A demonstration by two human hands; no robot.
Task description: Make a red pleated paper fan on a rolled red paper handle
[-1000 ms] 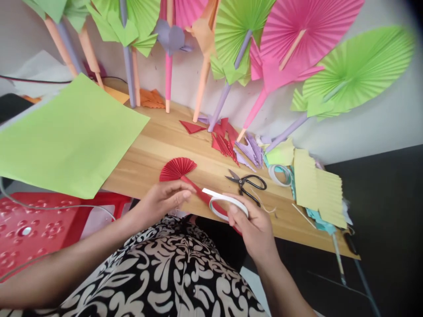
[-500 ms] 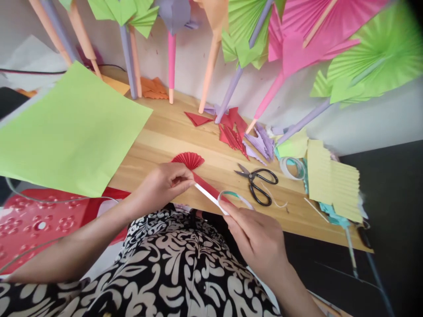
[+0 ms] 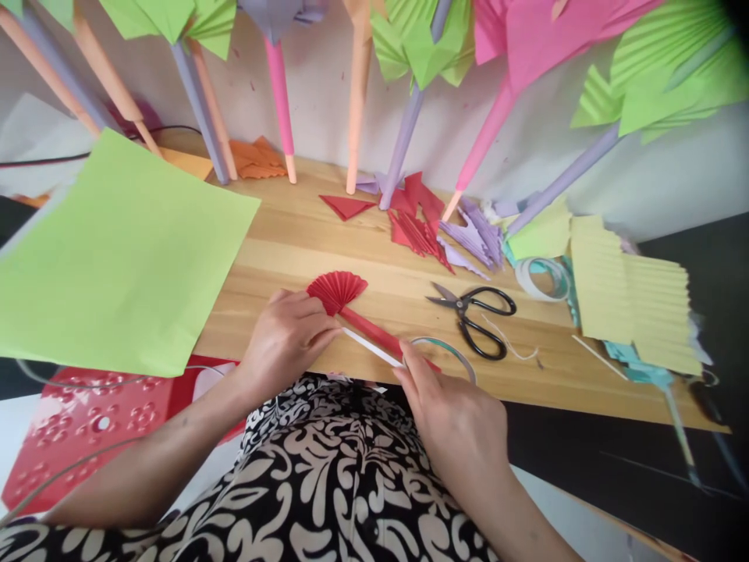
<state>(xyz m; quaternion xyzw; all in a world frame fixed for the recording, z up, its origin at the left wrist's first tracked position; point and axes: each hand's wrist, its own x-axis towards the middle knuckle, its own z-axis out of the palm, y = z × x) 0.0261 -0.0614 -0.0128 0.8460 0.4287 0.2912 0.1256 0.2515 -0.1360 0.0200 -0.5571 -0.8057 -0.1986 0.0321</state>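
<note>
While our closed left hand (image 3: 286, 336) pinches the white tape strip (image 3: 373, 348), our closed right hand (image 3: 456, 414) grips its roll (image 3: 466, 364); the red pleated fan (image 3: 338, 292) lies on the far side.

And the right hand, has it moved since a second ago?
Yes, to the left. Judged against the scissors lying on the table, the right hand now reaches farther left of their pivot.
</note>
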